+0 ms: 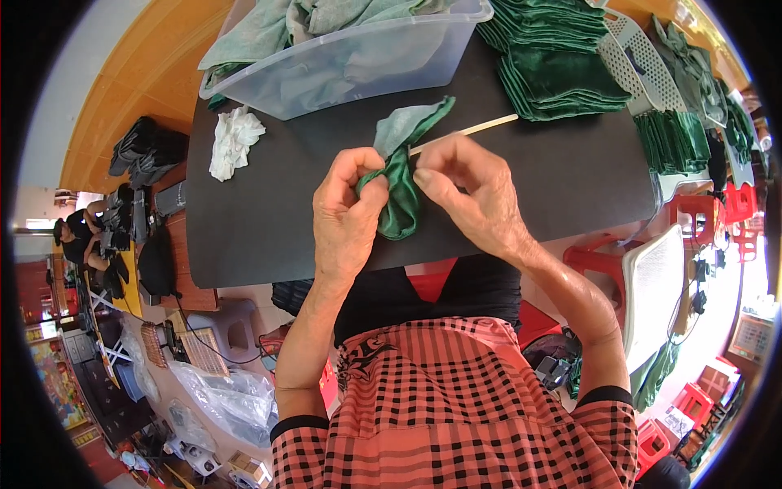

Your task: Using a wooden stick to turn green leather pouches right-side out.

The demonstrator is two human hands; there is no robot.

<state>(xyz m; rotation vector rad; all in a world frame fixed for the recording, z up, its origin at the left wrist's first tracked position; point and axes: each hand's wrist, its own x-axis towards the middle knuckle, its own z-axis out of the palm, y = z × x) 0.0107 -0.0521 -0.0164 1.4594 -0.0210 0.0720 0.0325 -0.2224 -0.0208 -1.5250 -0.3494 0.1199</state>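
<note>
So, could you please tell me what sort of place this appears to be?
Probably a fabric workshop: stacks of shiny dark-green cloth pieces and a clear plastic bin heaped with pale-green fabric share a black tabletop, and the left hand holds a twisted two-tone green cloth.

The satiny cloth (399,200) shines deep green on one face and pale grey-green on the other; the tabletop (285,187) is charcoal, the thin strip (489,125) cream. I see more dark green in the cloth stack (562,77), white in the crumpled tissue (235,143), and black checks across the coral shirt (456,399).
</note>
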